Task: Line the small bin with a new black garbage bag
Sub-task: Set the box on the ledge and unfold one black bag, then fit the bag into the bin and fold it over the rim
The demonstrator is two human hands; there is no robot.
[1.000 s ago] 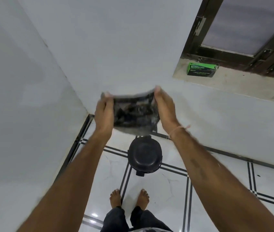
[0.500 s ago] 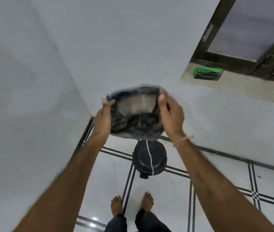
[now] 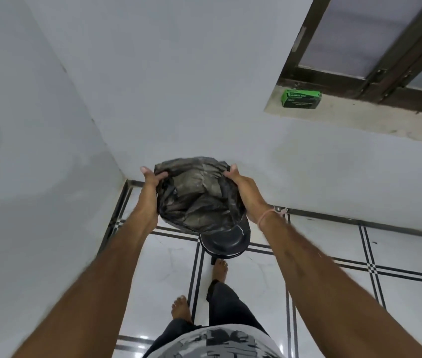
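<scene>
A pale wall (image 3: 204,86) fills most of the view, meeting a white tiled floor (image 3: 308,293) crossed by dark double lines. A dark-framed window (image 3: 359,78) sits up to the right above a stone sill (image 3: 359,117).

Both arms reach forward and down, and the black garbage bag (image 3: 197,195) hangs between the hands. This is where the change lies. A second ago it was a flat, crumpled packet held taut at chest level. Half a second ago its mouth had begun to part. Now it is puffed into a loose pouch with the opening spread wide towards the person. It is also carried lower, so that its bottom overlaps the far edge of the small bin (image 3: 226,240) in this view (whether it touches the lid cannot be told).

The bin stands on the floor by the wall with its dark dished lid shut. The person has stepped in closer, and one bare foot (image 3: 220,266) is now just at the bin's base, where earlier both feet stood well back.

The left hand (image 3: 150,195) pinches the bag's left rim, with the thumb over the edge. The right hand (image 3: 246,192), with a pale band (image 3: 266,215) at the wrist, clamps the opposite rim the same way.

By my reading the bag is ready to go in, and the lid has yet to be raised, probably by that foot. A green box (image 3: 301,98) lies on the sill, well apart from the work.
</scene>
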